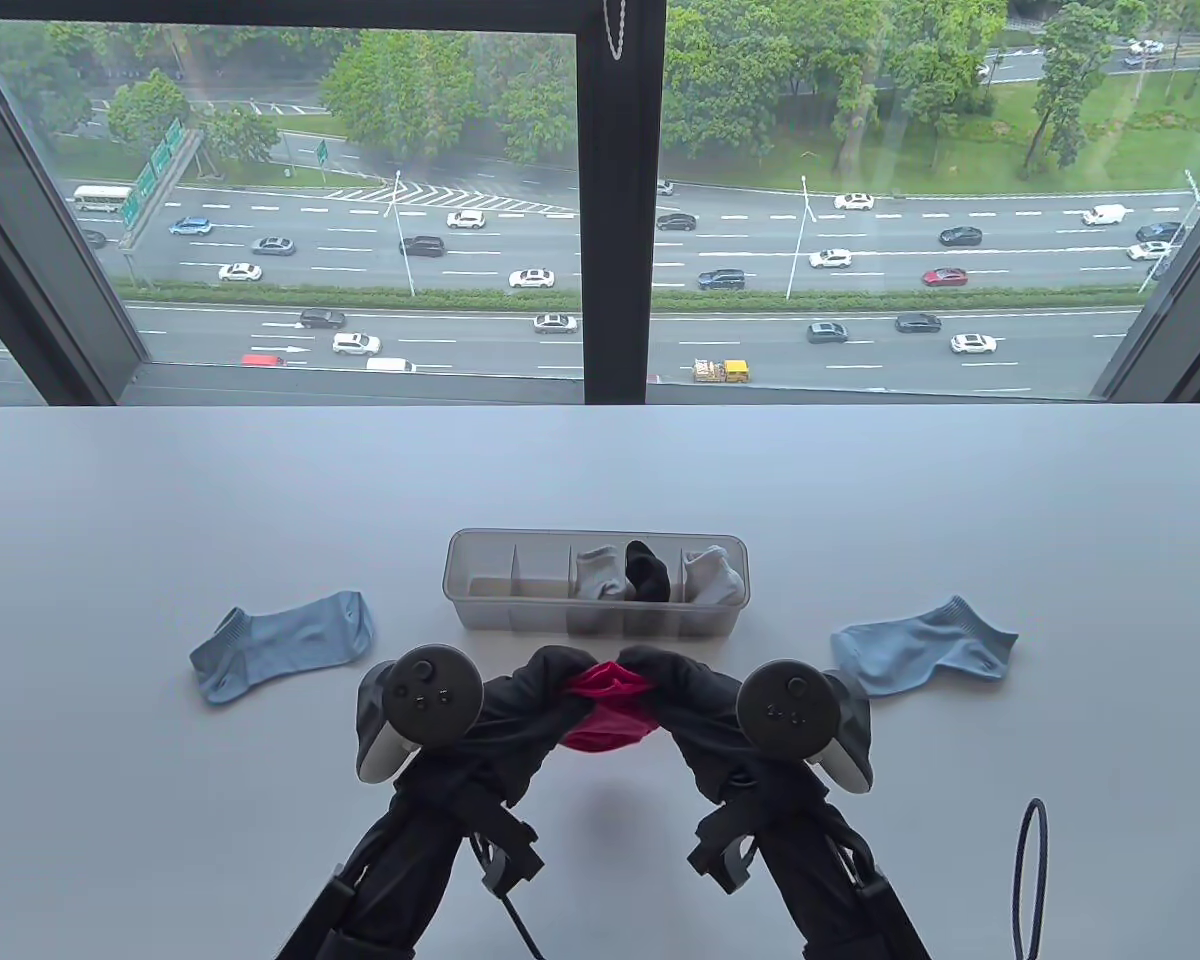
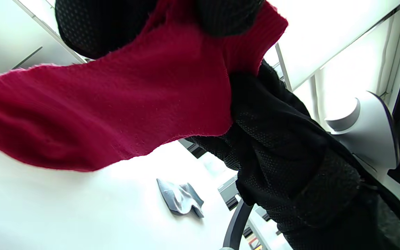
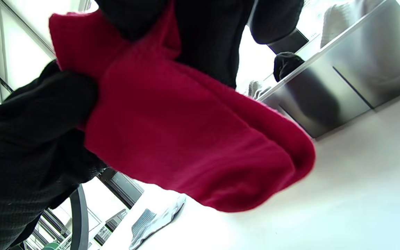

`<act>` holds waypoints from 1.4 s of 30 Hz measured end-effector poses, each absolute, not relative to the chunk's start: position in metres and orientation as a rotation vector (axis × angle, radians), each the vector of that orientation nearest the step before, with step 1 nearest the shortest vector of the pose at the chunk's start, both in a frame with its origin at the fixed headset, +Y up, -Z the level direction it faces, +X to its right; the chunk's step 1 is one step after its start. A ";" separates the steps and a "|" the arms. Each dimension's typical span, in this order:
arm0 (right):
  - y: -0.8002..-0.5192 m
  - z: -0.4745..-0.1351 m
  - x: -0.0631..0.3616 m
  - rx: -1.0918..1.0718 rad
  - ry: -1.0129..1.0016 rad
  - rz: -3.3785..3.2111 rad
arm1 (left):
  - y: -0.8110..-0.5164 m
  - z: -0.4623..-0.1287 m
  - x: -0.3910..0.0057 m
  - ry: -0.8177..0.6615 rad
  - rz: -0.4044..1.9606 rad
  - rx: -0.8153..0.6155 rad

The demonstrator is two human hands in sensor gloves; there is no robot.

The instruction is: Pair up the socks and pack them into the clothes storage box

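Fingers (image 1: 560, 668) of the left hand (image 1: 520, 715) and of the right hand (image 1: 695, 700) are curled on one red sock (image 1: 605, 710), held above the bench (image 1: 160, 500) in front of the storage box (image 1: 480, 610). The box contains two grey socks (image 1: 596, 572) and one black sock (image 1: 647, 572). Two blue socks lie flat: left blue sock (image 1: 285, 643), right blue sock (image 1: 922, 640).

Left wrist view: the red sock hangs knitted, cuff pinched.

Right wrist view: toe end droops beside the box.

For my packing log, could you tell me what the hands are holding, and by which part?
Both hands, left hand and right hand, pinch the red sock by its upper cuff edge; the toe end hangs below, above the table.
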State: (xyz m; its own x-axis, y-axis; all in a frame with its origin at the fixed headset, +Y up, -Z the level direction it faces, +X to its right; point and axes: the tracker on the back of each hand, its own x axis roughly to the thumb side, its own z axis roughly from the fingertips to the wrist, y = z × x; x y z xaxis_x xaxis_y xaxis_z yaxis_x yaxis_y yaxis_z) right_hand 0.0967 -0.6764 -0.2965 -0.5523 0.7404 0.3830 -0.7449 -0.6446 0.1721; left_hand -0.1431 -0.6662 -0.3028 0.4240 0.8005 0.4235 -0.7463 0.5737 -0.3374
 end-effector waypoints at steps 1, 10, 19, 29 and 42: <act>-0.676 -0.297 0.097 0.554 0.023 2.190 | -0.665 -0.303 -0.143 -0.584 0.945 -0.120; -0.718 -0.311 0.086 0.396 0.328 2.398 | -0.714 -0.320 -0.141 -0.351 0.805 -0.436; -0.746 -0.310 0.087 0.592 0.616 2.542 | -0.731 -0.310 -0.123 -0.423 0.423 -0.743; -0.776 -0.293 0.048 0.777 0.982 2.662 | -0.766 -0.314 -0.124 -0.391 0.365 -0.891; -0.782 -0.303 0.056 0.389 0.794 2.414 | -0.773 -0.317 -0.130 -0.369 0.471 -0.817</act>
State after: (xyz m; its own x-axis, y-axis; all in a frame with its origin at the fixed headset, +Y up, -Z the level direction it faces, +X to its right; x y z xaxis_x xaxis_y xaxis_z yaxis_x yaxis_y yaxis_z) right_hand 0.0558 -0.7823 -0.3030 -0.7993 0.5934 0.0944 -0.4214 -0.6656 0.6160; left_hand -0.1302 -0.7726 -0.3174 0.8355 0.5333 0.1325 -0.2564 0.5916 -0.7644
